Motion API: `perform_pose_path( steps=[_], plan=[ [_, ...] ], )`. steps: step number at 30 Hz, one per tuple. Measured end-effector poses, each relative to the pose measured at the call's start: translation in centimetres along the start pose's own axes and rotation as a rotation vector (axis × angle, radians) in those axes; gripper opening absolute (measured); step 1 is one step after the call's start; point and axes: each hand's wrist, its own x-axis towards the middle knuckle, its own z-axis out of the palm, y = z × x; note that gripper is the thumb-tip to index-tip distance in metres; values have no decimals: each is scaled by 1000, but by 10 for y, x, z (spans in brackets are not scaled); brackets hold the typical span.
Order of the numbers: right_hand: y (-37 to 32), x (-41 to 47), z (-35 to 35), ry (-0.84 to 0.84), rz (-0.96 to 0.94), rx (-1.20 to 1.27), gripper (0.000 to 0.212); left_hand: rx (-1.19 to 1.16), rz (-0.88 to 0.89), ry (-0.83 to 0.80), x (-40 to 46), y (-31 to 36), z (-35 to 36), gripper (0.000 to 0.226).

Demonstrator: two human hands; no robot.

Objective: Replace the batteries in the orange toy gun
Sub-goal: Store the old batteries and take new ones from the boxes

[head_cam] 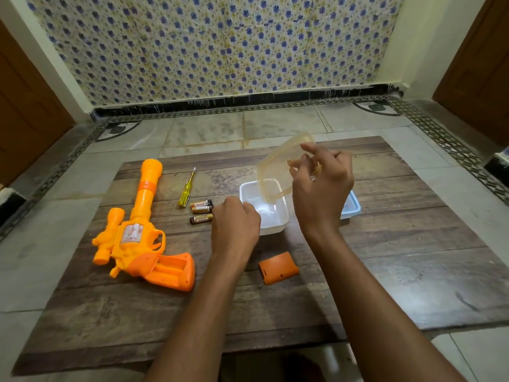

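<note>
On the brown wooden counter (385, 271), the big orange plastic toy gun (143, 238) lies flat on its side at the left, with its long barrel pointing away from me. Its handle is open and the two battery slots look empty. The little flat orange battery cover (278, 268) lies apart, near the middle, with a tiny dark screw (260, 285) just beside it. Three small gold-and-black batteries (202, 211) lie between the gun and the white plastic tub (278, 224). A yellow see-through screwdriver (186, 188) lies just beside the batteries.

My right hand (322, 186) has its grip curled round a clear yellowish plastic lid (278, 166), and holds it up, tilted over the white tub. My left hand (234, 224) sits at the near left edge of the tub with its fingers curled in. I cannot tell if it holds anything. A second tub, with a pale blue rim (354, 206), peeks out behind my right hand.

I think the batteries are small, hard and smooth. They will roll if I bump them, so I should pinch each one round its middle. The gun looks light and stiff. I would hold it by the thick handle while I push batteries in. The cover is thin, so I would take it by its edges.
</note>
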Motion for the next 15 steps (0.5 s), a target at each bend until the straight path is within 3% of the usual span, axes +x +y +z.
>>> perform_pose_path(
  steps=[4,10,15],
  plan=[
    [1,21,25,-69,153,-50,31,-18,10,-11,5,-5,-1,32],
    [21,42,71,-358,342,-82,45,6,24,-2,5,-3,-5,30],
    [39,49,92,-475,397,-132,36,15,11,-21,5,0,-7,27]
  ],
)
